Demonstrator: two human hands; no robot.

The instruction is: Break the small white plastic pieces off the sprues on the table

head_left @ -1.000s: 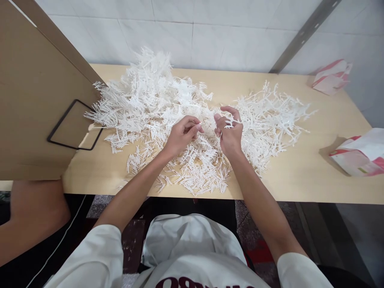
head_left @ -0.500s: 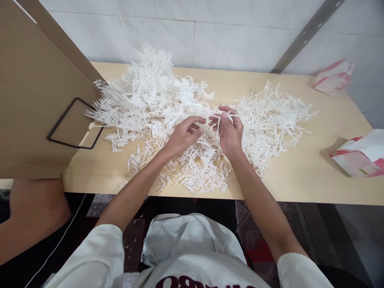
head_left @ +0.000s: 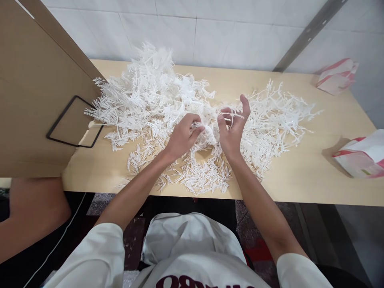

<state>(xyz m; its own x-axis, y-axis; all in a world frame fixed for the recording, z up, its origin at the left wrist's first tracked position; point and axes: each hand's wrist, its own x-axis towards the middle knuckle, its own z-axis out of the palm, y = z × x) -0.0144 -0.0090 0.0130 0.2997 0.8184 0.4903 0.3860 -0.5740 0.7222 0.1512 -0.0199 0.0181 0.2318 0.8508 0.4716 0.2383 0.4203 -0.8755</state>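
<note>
Tabletop (head_left: 300,176): white plastic sprigs (head_left: 150,100) surround both hands; bags (head_left: 360,156) aside.

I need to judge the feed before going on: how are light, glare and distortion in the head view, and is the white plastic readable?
Head view: even, soft light, with short shadows under the paper bag; no glare on the table. Wide-angle bend curves the table edge and wall rail. The white plastic pile washes out, single sprigs hard to separate. Left hand and right hand are sharp.

White short-sleeved T-shirt (head_left: 192,256), dark red lettering across the chest, bare forearms, no rings or watch
</note>
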